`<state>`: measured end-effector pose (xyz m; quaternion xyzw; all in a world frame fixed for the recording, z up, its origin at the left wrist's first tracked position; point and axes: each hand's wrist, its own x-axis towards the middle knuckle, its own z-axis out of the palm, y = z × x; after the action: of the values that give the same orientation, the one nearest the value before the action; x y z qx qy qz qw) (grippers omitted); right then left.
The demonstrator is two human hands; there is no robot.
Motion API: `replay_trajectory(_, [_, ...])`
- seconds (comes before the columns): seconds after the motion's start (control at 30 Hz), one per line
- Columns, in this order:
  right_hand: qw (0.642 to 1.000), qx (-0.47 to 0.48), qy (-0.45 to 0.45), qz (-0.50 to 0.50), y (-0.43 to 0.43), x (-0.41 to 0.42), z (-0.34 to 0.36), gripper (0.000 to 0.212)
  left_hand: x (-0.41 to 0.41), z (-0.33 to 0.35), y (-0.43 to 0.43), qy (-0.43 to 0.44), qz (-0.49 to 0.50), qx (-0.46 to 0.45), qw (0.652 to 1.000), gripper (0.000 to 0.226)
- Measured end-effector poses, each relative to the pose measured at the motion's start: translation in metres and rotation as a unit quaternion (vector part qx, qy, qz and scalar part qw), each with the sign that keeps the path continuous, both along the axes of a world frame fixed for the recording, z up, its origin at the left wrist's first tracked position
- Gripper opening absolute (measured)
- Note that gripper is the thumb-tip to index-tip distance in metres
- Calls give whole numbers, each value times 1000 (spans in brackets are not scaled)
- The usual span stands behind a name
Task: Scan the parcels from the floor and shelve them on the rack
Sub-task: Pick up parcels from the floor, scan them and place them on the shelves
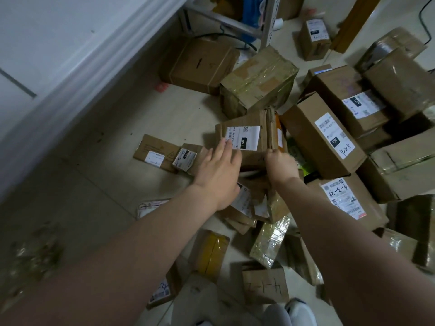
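The brown cardboard parcel with a white label stands among other boxes on the pale floor. The left hand lays straight fingers on it. The right hand grips its right edge. Lift slowly, label showing.

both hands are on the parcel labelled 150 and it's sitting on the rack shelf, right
Not quite. The left hand and right hand are on the parcel labelled 150, but it is not on the rack. The head view shows it down among the other parcels on the floor.
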<state>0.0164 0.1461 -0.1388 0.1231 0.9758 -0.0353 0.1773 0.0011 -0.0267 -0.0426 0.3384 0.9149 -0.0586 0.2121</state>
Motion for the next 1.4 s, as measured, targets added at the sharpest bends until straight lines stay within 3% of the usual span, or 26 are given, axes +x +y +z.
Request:
replay_trajectory(0.23, [997, -53, 51, -31, 12, 1, 67, 30, 11, 35, -14, -65, 60, -18, 996, 83])
replay_trajectory(0.33, [984, -122, 49, -118, 13, 8, 88, 22, 16, 58, -19, -80, 76, -27, 994, 82])
replay_trajectory(0.4, [951, -213, 48, -220, 11, 9, 88, 20, 18, 66, -18, -73, 74, -18, 994, 80])
replay_trajectory(0.5, [856, -356, 53, -371, 7, 10, 73, 39, 20, 64, -8, -58, 61, -8, 996, 78])
replay_trajectory(0.6, [780, -415, 57, -466, 8, 8, 50, 56, 17, 48, 4, -53, 55, 8, 997, 77])
replay_trajectory(0.77, [726, -426, 52, -537, 26, -7, -5, 104, -1, 8, 28, -40, 60, 31, 997, 77])
replay_trajectory(0.87, [699, -446, 33, -558, 37, -18, -34, 117, -13, -17, 35, -39, 68, 43, 996, 75])
replay_trajectory(1.1, [680, -484, 9, -551, 50, -31, -66, 123, -32, -50, 28, -38, 113, 50, 992, 76])
replay_trajectory(1.3, [579, -573, 55, -577, 30, 1, 3, 106, -15, -8, 13, -84, 178, 67, 978, 75])
replay_trajectory(1.4, [532, -595, 90, -596, 18, 22, 74, 98, -6, 43, 14, -179, 343, 135, 912, 82])
